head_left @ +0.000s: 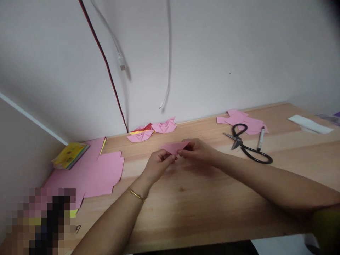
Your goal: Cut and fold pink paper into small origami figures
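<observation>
A small folded piece of pink paper (174,147) is held between both hands, just above the wooden table (186,209). My left hand (160,163) pinches its lower left side, thumb in front. My right hand (197,150) grips the right end between thumb and fingers. A gold bracelet (136,193) circles the left wrist. Beyond the hands, against the wall, lie folded pink paper pieces (164,126), one beside a red and yellow piece (142,130).
Large pink sheets (98,175) and a yellow book-like item (69,155) lie at left. Black-handled scissors (239,140), a marker (261,138) and pink cut pieces (245,121) lie at right, near a white strip (309,124). Cables (169,53) hang down the wall.
</observation>
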Tool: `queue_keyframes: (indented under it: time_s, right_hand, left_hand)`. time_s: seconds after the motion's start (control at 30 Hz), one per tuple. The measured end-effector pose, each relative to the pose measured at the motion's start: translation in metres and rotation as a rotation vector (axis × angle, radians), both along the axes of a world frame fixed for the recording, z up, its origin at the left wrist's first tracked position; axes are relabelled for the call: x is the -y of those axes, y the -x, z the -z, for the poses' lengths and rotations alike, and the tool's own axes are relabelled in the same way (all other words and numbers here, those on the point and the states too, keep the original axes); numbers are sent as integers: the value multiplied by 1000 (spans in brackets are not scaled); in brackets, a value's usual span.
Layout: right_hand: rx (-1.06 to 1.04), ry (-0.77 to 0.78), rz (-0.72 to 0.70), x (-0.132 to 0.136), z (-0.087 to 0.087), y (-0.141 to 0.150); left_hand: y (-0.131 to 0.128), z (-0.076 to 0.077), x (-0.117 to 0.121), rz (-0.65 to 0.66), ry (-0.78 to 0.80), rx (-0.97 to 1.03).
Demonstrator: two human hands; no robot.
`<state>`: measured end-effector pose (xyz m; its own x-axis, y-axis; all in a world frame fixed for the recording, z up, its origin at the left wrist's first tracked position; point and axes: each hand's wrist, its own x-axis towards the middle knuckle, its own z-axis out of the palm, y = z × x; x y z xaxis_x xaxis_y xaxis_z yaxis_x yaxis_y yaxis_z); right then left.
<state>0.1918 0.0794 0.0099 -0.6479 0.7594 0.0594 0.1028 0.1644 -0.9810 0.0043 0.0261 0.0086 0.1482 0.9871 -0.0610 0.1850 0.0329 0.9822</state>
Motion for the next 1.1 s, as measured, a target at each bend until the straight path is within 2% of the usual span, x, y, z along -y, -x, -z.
queue_keyframes:
  time_s: [0.23,0.37,0.47,0.7,0.8,0.9,0.97,1.1]
  right_hand:
    - [47,16,-8,3,3,2]
    - [135,-78,52,4,1,2]
    - [194,-153,126,5,-4,1]
    - [209,-235,179,-1,-12,-8]
    - [176,-236,273,-10,-11,-15]
    - [118,-167,364,-17,-10,-19]
    - [76,-108,299,-17,-9,-18]
    - [37,-33,8,-7,-6,-8]
  left_hand:
    - [-3,-1,0,10,-74,-114]
    - [-3,-4,0,17,-176,-268]
    - [-1,-4,0,19,-213,-311]
    - [9,0,-2,4,-183,-311]
    - [13,1,-3,-50,-129,-261]
    - [15,3,-5,-117,-60,-160]
    - [14,6,-6,-131,-17,-90]
    - [9,8,-7,-86,11,-1]
